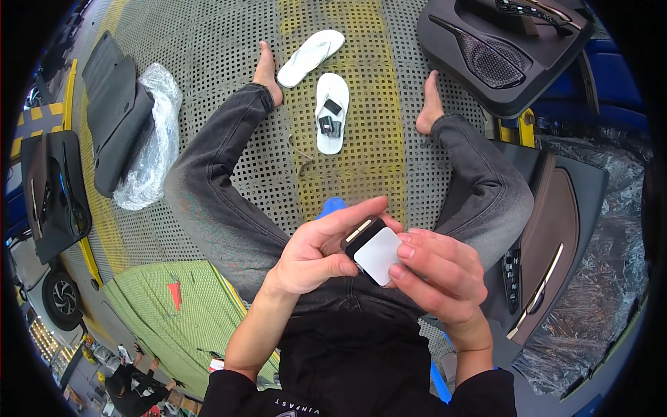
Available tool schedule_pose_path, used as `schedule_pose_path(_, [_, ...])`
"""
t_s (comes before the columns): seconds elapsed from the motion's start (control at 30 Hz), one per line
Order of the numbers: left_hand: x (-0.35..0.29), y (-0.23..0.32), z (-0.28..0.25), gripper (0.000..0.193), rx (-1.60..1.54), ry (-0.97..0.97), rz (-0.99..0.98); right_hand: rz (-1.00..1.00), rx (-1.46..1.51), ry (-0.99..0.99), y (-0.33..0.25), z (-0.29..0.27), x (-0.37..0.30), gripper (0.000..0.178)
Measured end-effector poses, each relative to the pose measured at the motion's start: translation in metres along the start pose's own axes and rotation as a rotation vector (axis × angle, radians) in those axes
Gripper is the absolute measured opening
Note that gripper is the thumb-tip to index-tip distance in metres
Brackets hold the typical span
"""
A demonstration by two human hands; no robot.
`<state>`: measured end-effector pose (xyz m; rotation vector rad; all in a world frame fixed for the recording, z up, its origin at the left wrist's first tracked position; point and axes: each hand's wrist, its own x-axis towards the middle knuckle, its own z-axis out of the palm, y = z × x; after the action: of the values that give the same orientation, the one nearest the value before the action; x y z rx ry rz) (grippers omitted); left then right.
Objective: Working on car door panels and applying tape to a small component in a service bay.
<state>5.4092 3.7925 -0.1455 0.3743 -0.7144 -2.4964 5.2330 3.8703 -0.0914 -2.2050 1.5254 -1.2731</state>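
While the left hand [306,258] holds a black box [358,238], the right hand [445,272] pinches a white square [377,257] against it; joining unconfirmed. Black pieces [333,107] lie untouched on a sandal [331,144], toward the box's eleven o'clock.

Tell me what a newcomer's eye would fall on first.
Probably the black piece with a white square face, held between the left hand and right hand over the lap. Next, the white flip-flops between the bare feet, then the large dark door panel at the upper right.
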Motion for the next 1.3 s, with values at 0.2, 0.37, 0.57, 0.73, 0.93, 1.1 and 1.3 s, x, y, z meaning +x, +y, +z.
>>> schedule_pose_path(0.2, [-0.002,-0.003,-0.002,0.078,-0.032,-0.009,-0.01,0.003,0.02,-0.008,-0.002,-0.002,-0.002,0.023])
schedule_pose_path(0.37, [-0.005,-0.002,-0.003,0.075,-0.042,-0.01,-0.033,-0.025,0.025,-0.016,-0.004,-0.001,-0.001,0.02])
schedule_pose_path(0.57, [-0.004,-0.004,-0.004,0.072,-0.094,-0.046,0.023,-0.054,-0.002,-0.001,-0.003,0.0,-0.002,0.017])
schedule_pose_path(0.73, [-0.005,-0.007,-0.012,0.073,-0.002,-0.183,0.073,-0.07,-0.008,0.006,-0.004,0.001,-0.003,0.016])
schedule_pose_path(0.93, [-0.007,-0.01,-0.013,0.073,0.029,-0.178,0.097,-0.106,-0.038,0.007,-0.004,-0.001,-0.001,0.015])
schedule_pose_path(1.1, [-0.006,-0.01,-0.011,0.073,0.01,-0.175,0.083,-0.116,-0.047,0.005,-0.004,-0.002,-0.002,0.014])
schedule_pose_path(1.3, [-0.006,-0.009,-0.012,0.073,0.016,-0.179,0.09,-0.12,-0.053,-0.006,-0.006,-0.003,-0.001,0.013])
